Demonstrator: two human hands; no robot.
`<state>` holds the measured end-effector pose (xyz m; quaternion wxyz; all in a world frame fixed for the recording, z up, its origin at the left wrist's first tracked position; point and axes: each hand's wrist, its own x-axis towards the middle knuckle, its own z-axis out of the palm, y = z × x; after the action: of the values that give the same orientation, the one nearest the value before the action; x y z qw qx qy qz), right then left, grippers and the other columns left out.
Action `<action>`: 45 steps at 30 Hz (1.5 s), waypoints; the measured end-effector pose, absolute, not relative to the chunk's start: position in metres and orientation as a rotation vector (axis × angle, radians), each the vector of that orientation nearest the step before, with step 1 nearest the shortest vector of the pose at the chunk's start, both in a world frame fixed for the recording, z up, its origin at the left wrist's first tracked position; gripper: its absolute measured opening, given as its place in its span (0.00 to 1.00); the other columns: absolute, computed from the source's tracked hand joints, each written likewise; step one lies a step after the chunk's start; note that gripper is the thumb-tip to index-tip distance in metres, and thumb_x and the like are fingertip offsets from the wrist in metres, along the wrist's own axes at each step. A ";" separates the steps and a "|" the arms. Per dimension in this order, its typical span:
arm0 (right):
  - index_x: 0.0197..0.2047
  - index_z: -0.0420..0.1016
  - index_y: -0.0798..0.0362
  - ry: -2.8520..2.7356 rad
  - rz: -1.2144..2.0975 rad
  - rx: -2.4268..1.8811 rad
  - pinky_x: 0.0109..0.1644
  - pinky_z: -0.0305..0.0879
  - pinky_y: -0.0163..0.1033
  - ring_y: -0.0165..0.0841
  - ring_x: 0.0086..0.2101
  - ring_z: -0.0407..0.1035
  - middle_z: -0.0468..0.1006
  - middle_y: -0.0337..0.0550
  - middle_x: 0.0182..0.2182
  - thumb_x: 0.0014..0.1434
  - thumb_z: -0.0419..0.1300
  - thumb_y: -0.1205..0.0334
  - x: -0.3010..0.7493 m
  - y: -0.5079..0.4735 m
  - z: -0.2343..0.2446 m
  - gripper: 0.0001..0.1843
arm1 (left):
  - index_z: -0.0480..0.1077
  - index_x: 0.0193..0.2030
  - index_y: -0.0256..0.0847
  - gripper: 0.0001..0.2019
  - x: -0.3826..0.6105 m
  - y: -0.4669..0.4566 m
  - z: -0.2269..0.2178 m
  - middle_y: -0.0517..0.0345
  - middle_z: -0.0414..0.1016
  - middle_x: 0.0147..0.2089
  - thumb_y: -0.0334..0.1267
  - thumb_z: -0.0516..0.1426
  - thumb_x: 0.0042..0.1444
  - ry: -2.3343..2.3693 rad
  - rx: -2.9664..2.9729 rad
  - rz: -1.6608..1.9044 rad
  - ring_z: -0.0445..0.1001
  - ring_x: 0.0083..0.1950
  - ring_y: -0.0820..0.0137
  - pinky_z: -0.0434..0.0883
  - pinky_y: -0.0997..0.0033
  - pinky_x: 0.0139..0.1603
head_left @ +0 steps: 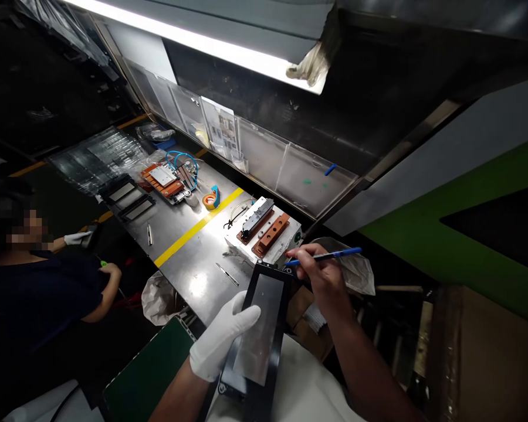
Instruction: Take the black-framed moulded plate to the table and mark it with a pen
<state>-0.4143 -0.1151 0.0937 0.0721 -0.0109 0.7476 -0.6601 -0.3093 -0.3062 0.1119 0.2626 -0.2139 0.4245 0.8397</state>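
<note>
My left hand (217, 343), in a white glove, grips a long black-framed panel (264, 328) with a grey glossy face, held tilted over my lap. My bare right hand (321, 275) holds a blue pen (330, 255) with its tip near the panel's far end. Just beyond the panel stands a white fixture block (286, 240) carrying two copper-coloured bars and a grey bar.
A steel workbench (193, 258) with a yellow stripe holds tweezers (227, 274), a tape roll (211, 199), an orange jig with blue tubing (169, 179) and black frames (127, 196). A co-worker in dark clothing (39, 281) sits at the left. A green board (145, 369) lies near my knee.
</note>
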 end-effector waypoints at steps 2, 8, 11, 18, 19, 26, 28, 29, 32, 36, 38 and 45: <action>0.36 0.77 0.49 2.251 -1.911 -0.118 0.35 0.60 0.38 0.30 0.27 0.65 0.70 0.34 0.21 0.65 0.59 0.44 -0.423 -0.120 0.092 0.17 | 0.68 0.58 0.39 0.21 -0.310 -0.305 0.112 0.46 0.79 0.54 0.44 0.59 0.60 1.191 -0.556 2.239 0.77 0.42 0.63 0.72 0.58 0.45; 0.33 0.74 0.51 2.218 -1.795 -0.187 0.36 0.62 0.38 0.31 0.28 0.68 0.72 0.35 0.24 0.62 0.60 0.43 -0.440 -0.131 0.092 0.19 | 0.69 0.57 0.40 0.21 -0.313 -0.302 0.112 0.47 0.79 0.52 0.43 0.61 0.58 1.224 -0.527 2.243 0.77 0.47 0.61 0.70 0.55 0.52; 0.33 0.74 0.51 2.211 -1.723 -0.225 0.37 0.62 0.38 0.31 0.29 0.69 0.73 0.35 0.24 0.62 0.59 0.43 -0.444 -0.135 0.096 0.19 | 0.70 0.57 0.40 0.19 -0.313 -0.301 0.112 0.49 0.80 0.50 0.41 0.60 0.59 1.264 -0.515 2.240 0.77 0.49 0.60 0.69 0.54 0.57; 0.31 0.73 0.51 2.298 -1.691 -0.188 0.37 0.63 0.38 0.32 0.29 0.69 0.74 0.36 0.25 0.62 0.59 0.43 -0.449 -0.139 0.094 0.19 | 0.71 0.57 0.39 0.19 -0.309 -0.302 0.106 0.55 0.80 0.40 0.40 0.61 0.60 1.230 -0.490 2.272 0.75 0.40 0.69 0.68 0.61 0.48; 0.31 0.74 0.51 2.320 -1.731 -0.161 0.37 0.63 0.38 0.32 0.30 0.69 0.74 0.36 0.25 0.62 0.59 0.43 -0.449 -0.137 0.092 0.19 | 0.71 0.57 0.39 0.19 -0.309 -0.303 0.106 0.55 0.80 0.39 0.40 0.61 0.60 1.221 -0.494 2.277 0.75 0.39 0.69 0.68 0.61 0.48; 0.33 0.76 0.51 2.240 -1.965 0.066 0.33 0.59 0.38 0.31 0.27 0.65 0.72 0.36 0.23 0.61 0.61 0.40 -0.434 -0.112 0.080 0.21 | 0.66 0.61 0.40 0.23 -0.312 -0.309 0.114 0.47 0.79 0.53 0.44 0.60 0.60 1.243 -0.537 2.251 0.76 0.50 0.61 0.70 0.54 0.56; 0.33 0.76 0.51 2.228 -1.972 0.070 0.34 0.58 0.38 0.30 0.26 0.63 0.70 0.35 0.22 0.61 0.61 0.41 -0.429 -0.107 0.078 0.21 | 0.65 0.62 0.39 0.25 -0.313 -0.310 0.115 0.45 0.79 0.53 0.45 0.60 0.60 1.227 -0.518 2.234 0.76 0.50 0.59 0.70 0.53 0.55; 0.33 0.76 0.51 2.227 -1.964 0.069 0.34 0.58 0.38 0.30 0.26 0.63 0.70 0.34 0.21 0.61 0.61 0.41 -0.427 -0.105 0.077 0.21 | 0.65 0.61 0.38 0.25 -0.313 -0.310 0.115 0.45 0.79 0.51 0.45 0.60 0.59 1.222 -0.511 2.228 0.77 0.49 0.58 0.70 0.54 0.54; 0.32 0.76 0.51 2.219 -1.945 0.062 0.34 0.57 0.38 0.30 0.26 0.62 0.69 0.33 0.21 0.61 0.61 0.41 -0.425 -0.102 0.071 0.20 | 0.65 0.61 0.38 0.25 -0.313 -0.309 0.115 0.46 0.81 0.47 0.45 0.60 0.60 1.219 -0.531 2.215 0.78 0.44 0.59 0.71 0.55 0.50; 0.33 0.76 0.51 2.269 -1.915 0.106 0.30 0.56 0.38 0.30 0.24 0.61 0.69 0.34 0.20 0.60 0.61 0.40 -0.428 -0.098 0.063 0.21 | 0.65 0.61 0.39 0.24 -0.314 -0.307 0.119 0.46 0.81 0.50 0.44 0.60 0.60 1.246 -0.534 2.194 0.79 0.48 0.59 0.72 0.55 0.53; 0.34 0.76 0.51 2.315 -1.921 0.162 0.31 0.57 0.38 0.31 0.25 0.62 0.70 0.35 0.21 0.60 0.61 0.39 -0.427 -0.096 0.064 0.22 | 0.66 0.60 0.38 0.24 -0.314 -0.308 0.120 0.46 0.81 0.51 0.44 0.60 0.60 1.295 -0.549 2.168 0.79 0.50 0.59 0.74 0.57 0.54; 0.39 0.78 0.47 2.310 -2.116 -0.034 0.44 0.71 0.40 0.34 0.38 0.74 0.80 0.42 0.45 0.62 0.63 0.50 -0.384 -0.091 0.087 0.10 | 0.67 0.61 0.44 0.27 -0.318 -0.299 0.109 0.48 0.82 0.51 0.47 0.63 0.55 1.222 -1.029 2.402 0.82 0.48 0.59 0.80 0.64 0.44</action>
<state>-0.3837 -0.0909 0.0875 0.0044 -0.0110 0.7374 -0.6753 -0.3180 -0.2987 0.1088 0.1279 -0.3538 0.4200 0.8259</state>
